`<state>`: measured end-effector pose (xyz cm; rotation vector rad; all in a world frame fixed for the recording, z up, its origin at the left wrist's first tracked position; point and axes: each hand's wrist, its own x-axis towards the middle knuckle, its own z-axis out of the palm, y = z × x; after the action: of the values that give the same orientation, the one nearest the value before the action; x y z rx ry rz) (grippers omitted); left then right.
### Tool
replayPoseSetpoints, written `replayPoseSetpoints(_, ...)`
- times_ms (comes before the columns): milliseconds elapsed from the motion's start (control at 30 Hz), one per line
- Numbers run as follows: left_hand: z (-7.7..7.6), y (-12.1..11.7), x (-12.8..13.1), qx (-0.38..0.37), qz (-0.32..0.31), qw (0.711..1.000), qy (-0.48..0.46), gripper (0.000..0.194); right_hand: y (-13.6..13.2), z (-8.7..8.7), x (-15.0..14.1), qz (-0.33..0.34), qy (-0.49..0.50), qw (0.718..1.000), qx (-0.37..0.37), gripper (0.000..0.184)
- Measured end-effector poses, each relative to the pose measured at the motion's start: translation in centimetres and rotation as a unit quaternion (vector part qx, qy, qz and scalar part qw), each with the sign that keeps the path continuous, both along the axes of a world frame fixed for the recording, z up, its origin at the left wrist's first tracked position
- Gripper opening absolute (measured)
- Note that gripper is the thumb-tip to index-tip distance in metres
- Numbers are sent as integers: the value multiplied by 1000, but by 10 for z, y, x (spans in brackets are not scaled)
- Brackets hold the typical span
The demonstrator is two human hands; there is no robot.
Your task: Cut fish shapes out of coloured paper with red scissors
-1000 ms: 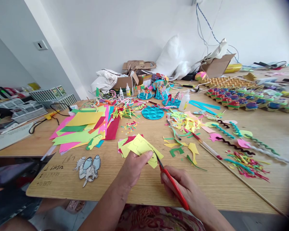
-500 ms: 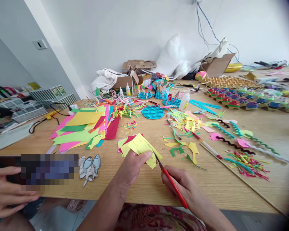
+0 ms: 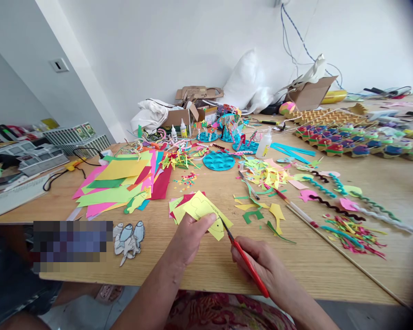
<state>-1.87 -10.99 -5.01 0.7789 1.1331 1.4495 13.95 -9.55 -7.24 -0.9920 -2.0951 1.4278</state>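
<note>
My left hand [image 3: 196,231] is closed on a yellow sheet of paper [image 3: 196,204], thumb on top, fingers hidden beneath. A fish outline is drawn on the sheet in dark line. My right hand [image 3: 256,261] grips red-handled scissors [image 3: 249,266], whose dark blades meet the paper's right edge close to the drawn fish. Under and behind the held sheet lie small red and green paper pieces [image 3: 178,205]. Green and yellow offcuts [image 3: 253,216] are scattered to the right of my hands. Cut-out paper fish [image 3: 128,240] rest in a small pile to the left.
Coloured paper sheets [image 3: 119,183] are stacked at the left. A blue scalloped disc [image 3: 219,161], a glue bottle [image 3: 263,145] and yellow scraps [image 3: 266,173] stand farther back. A long thin stick [image 3: 347,254] slants across the right side. Another person's leg [image 3: 17,275] is at the lower left.
The other person's hand at the lower left has gone out of view. My hands, the paper and the scissors are almost unchanged.
</note>
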Motion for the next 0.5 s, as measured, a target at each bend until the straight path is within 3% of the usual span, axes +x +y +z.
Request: replayPoseSetpoints(500,6,0,7,4,-5,1000,-23,12,0,-3,2,0,3,1000,-2,44)
